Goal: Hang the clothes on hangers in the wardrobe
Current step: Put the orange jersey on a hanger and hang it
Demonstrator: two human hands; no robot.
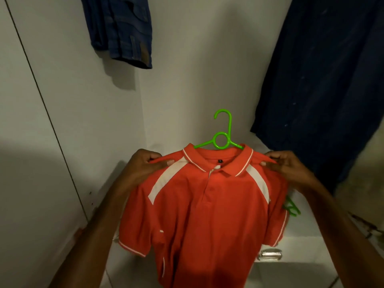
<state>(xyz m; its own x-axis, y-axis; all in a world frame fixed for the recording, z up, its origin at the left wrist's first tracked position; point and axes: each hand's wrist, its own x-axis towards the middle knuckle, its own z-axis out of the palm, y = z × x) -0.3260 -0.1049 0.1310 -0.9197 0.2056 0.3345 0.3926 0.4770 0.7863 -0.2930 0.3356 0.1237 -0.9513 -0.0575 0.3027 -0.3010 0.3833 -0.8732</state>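
Both hands [214, 166] at polo shirt [205, 204] shoulder edges, green hanger [223, 132] inside.

This is the inside of a wardrobe in a home. White panels [62, 84] meet in a corner, and a dark blue checked shirt [122, 28] hangs high on the left while a long dark blue garment [324, 80] hangs on the right. An orange polo shirt [207, 204] sits on a green plastic hanger [223, 134], above a white shelf [301, 265] with a metal handle [270, 254].
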